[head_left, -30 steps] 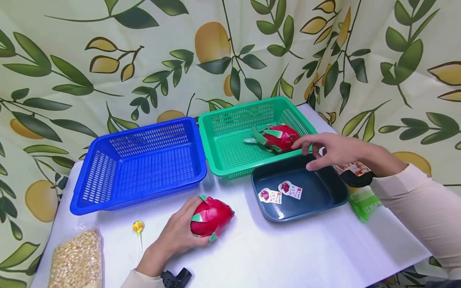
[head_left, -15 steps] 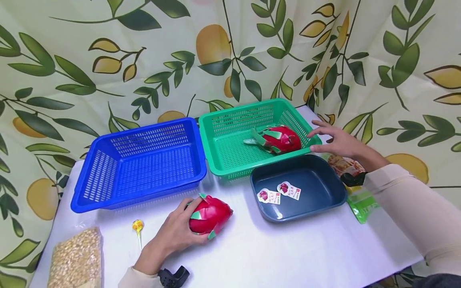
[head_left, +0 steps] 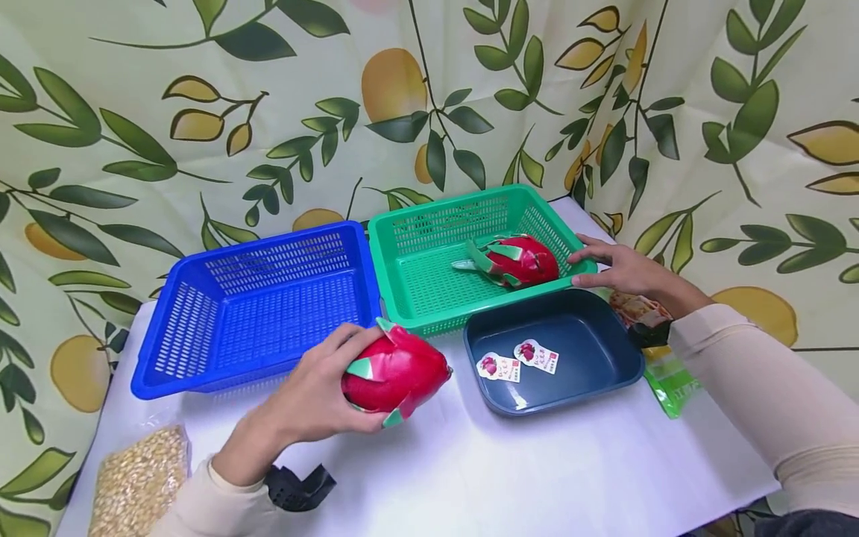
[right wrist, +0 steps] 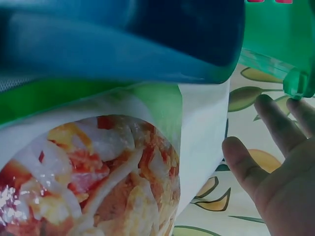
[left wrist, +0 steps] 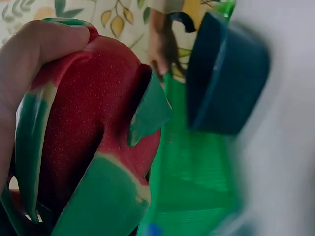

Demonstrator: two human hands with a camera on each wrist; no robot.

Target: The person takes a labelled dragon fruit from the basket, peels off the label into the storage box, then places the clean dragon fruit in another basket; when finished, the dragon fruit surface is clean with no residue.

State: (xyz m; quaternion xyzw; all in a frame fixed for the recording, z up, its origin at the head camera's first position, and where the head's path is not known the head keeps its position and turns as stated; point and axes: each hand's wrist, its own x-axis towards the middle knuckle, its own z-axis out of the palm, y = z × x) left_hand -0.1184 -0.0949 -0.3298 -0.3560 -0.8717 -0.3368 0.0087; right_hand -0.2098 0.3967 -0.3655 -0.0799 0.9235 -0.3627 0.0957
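My left hand [head_left: 315, 391] grips a red dragon fruit [head_left: 406, 373] with green scales and holds it raised over the table, in front of the blue basket [head_left: 295, 306]. Up close in the left wrist view, the thumb presses on the fruit's red skin. At the right end of the green basket [head_left: 429, 291], my right hand [head_left: 624, 268] has its fingertips right at the rim, fingers fairly straight. Inside that basket lies a second dragon fruit [head_left: 533, 261], near the same end. The right wrist view shows the fingers reaching to the basket's green corner [right wrist: 295, 83].
A dark blue tray [head_left: 584, 358] holding two fruit labels [head_left: 499, 367] stands before the green basket. Right of it, partly under my right arm, lie a food packet [right wrist: 108, 182] and a green package [head_left: 673, 384]. A bag of grains [head_left: 141, 477] is front left.
My left hand has lifted the dragon fruit off the table; its forearm now covers the lollipop. My right hand has moved from above the tray to the green basket's right end.
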